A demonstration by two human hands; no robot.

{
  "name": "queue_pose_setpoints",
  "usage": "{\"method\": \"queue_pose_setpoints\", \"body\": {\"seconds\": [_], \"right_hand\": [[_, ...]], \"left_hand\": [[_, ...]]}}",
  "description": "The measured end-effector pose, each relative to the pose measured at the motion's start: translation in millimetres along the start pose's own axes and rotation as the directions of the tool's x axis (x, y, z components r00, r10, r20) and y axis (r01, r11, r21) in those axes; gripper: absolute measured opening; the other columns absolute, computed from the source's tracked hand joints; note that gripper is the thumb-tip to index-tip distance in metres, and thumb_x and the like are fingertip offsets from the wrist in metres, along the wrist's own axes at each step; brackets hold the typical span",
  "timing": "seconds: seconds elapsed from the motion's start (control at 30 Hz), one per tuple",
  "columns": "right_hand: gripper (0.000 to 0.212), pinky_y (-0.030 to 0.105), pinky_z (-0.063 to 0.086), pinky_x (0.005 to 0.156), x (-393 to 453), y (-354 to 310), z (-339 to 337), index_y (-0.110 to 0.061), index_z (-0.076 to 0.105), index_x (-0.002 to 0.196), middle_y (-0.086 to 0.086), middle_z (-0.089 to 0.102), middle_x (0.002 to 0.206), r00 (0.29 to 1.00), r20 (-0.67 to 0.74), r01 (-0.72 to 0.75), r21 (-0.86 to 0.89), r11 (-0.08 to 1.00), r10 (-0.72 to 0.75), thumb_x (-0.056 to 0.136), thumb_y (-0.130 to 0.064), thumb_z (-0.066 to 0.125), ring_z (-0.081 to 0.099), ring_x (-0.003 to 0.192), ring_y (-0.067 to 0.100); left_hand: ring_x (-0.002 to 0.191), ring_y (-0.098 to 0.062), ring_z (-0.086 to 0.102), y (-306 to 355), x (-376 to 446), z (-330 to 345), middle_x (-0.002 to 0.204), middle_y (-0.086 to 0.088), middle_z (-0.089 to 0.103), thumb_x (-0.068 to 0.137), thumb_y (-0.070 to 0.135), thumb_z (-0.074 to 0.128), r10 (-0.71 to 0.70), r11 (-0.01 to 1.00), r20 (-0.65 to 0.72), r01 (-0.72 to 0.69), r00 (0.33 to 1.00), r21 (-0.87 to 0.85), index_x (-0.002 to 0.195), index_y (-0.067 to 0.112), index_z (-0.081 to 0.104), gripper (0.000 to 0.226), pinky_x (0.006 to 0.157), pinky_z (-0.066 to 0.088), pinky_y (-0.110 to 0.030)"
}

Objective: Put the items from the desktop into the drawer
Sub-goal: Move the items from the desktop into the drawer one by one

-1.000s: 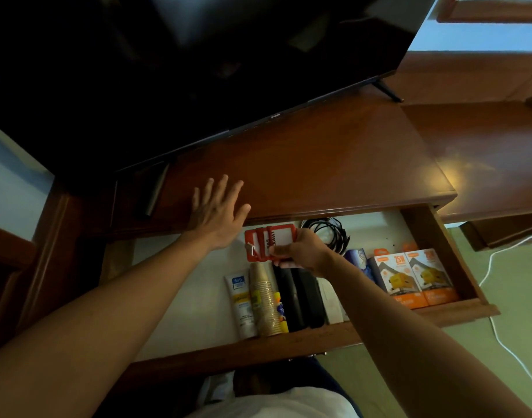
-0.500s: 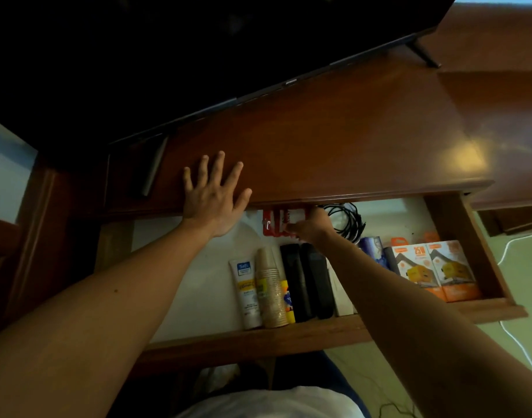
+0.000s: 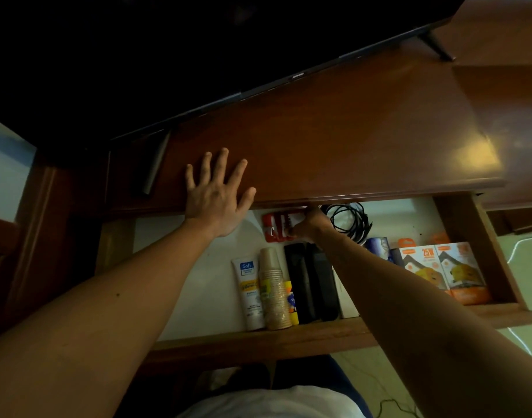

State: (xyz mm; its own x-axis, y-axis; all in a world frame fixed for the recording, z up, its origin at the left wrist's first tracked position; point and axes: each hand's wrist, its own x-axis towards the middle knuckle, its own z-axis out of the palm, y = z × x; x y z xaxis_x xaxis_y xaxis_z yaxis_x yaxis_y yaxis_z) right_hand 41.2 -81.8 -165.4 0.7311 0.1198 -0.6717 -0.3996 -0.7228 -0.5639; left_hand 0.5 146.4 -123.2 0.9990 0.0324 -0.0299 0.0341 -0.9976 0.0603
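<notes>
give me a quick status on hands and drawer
Left hand flat on desktop. Right hand holds red pack at back of open drawer. Cable coil beside it.

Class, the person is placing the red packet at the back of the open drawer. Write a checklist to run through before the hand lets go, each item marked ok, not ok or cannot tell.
1. Drawer open: ok.
2. Red packet inside the drawer: ok.
3. Right hand holds the packet: ok.
4. Packet lying flat on the drawer floor: cannot tell.
5. Packet apart from the black cable: ok.
6. Left hand flat on the desktop, outside the drawer: ok.
</notes>
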Motion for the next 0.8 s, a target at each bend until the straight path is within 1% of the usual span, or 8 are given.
{"method": "queue_pose_setpoints", "body": {"seconds": [0.07, 0.13, 0.27, 0.37, 0.5, 0.6, 0.7, 0.8], "right_hand": [[0.053, 0.027, 0.037, 0.091, -1, 1, 1, -0.019, 0.043, 0.137, 0.005, 0.054, 0.132, 0.998, -0.036, 0.049, -0.085, 0.995, -0.053, 0.092, -0.026, 0.07, 0.049, 0.129, 0.027], [0.047, 0.026, 0.036, 0.09, -6, 1, 2, -0.02, 0.045, 0.135, 0.001, 0.056, 0.126, 0.993, -0.045, 0.1, -0.138, 0.985, -0.107, 0.095, -0.035, 0.064, 0.051, 0.121, 0.021], [0.054, 0.033, 0.048, 0.093, -6, 7, 3, -0.021, 0.052, 0.13, -0.001, 0.061, 0.118, 0.988, -0.072, 0.113, -0.275, 0.955, -0.138, 0.084, -0.031, 0.078, 0.057, 0.114, 0.02], [0.063, 0.039, 0.051, 0.096, -4, 10, 2, -0.024, 0.052, 0.13, 0.002, 0.062, 0.123, 0.992, -0.056, 0.093, -0.305, 0.948, -0.115, 0.076, -0.027, 0.084, 0.058, 0.114, 0.024], [0.075, 0.04, 0.054, 0.09, 2, 15, 3, -0.035, 0.049, 0.132, 0.006, 0.051, 0.135, 0.985, -0.082, 0.106, -0.42, 0.901, -0.154, 0.066, -0.043, 0.086, 0.057, 0.112, 0.025], [0.076, 0.039, 0.055, 0.089, -1, 17, 5, -0.031, 0.047, 0.138, 0.012, 0.038, 0.143, 0.98, -0.096, 0.106, -0.481, 0.87, -0.173, 0.073, -0.047, 0.082, 0.056, 0.113, 0.031], [0.085, 0.042, 0.052, 0.092, -9, 20, 4, -0.03, 0.042, 0.143, 0.013, 0.038, 0.142, 0.973, -0.134, 0.105, -0.475, 0.874, -0.19, 0.071, -0.055, 0.081, 0.052, 0.119, 0.035], [0.082, 0.048, 0.052, 0.096, -20, 26, 3, -0.029, 0.044, 0.14, 0.012, 0.041, 0.138, 0.965, -0.175, 0.095, -0.453, 0.887, -0.193, 0.072, -0.06, 0.077, 0.05, 0.12, 0.035]], "left_hand": [[0.152, -0.038, 0.007, 0, 0, 0, 0.168, -0.007, 0.006, 0.094, 0.07, 0.01, 0.001, 1.0, -0.001, -0.001, 1.0, -0.003, 0.157, 0.036, 0.015, 0.072, 0.117, 0.011, -0.065], [0.152, -0.038, 0.007, 0, -1, -1, 0.168, -0.007, 0.007, 0.094, 0.07, 0.01, 0.0, 1.0, 0.0, 0.0, 1.0, -0.001, 0.157, 0.035, 0.016, 0.071, 0.117, 0.011, -0.065], [0.153, -0.037, 0.005, 1, 0, 0, 0.168, -0.006, 0.004, 0.094, 0.07, 0.01, -0.007, 1.0, 0.014, 0.007, 1.0, 0.007, 0.157, 0.036, 0.014, 0.071, 0.118, 0.009, -0.065], [0.153, -0.037, 0.006, 1, 0, 0, 0.168, -0.006, 0.005, 0.094, 0.07, 0.01, -0.009, 1.0, 0.009, 0.009, 1.0, 0.007, 0.157, 0.036, 0.014, 0.071, 0.118, 0.009, -0.065], [0.153, -0.038, 0.006, 1, 0, 0, 0.168, -0.007, 0.006, 0.095, 0.07, 0.012, -0.009, 1.0, 0.01, 0.009, 1.0, -0.003, 0.157, 0.036, 0.015, 0.071, 0.117, 0.009, -0.065], [0.153, -0.037, 0.005, 1, 0, 0, 0.168, -0.006, 0.003, 0.094, 0.07, 0.009, -0.013, 1.0, 0.023, 0.013, 1.0, 0.005, 0.157, 0.037, 0.012, 0.071, 0.118, 0.009, -0.064], [0.153, -0.036, 0.003, 1, 0, -1, 0.168, -0.005, 0.002, 0.094, 0.071, 0.008, -0.016, 1.0, 0.038, 0.015, 0.999, 0.007, 0.157, 0.037, 0.011, 0.071, 0.118, 0.008, -0.064], [0.153, -0.035, 0.0, 2, -1, -3, 0.169, -0.004, -0.001, 0.094, 0.071, 0.007, -0.022, 1.0, 0.065, 0.021, 0.998, 0.006, 0.157, 0.038, 0.008, 0.071, 0.118, 0.006, -0.064]]}}
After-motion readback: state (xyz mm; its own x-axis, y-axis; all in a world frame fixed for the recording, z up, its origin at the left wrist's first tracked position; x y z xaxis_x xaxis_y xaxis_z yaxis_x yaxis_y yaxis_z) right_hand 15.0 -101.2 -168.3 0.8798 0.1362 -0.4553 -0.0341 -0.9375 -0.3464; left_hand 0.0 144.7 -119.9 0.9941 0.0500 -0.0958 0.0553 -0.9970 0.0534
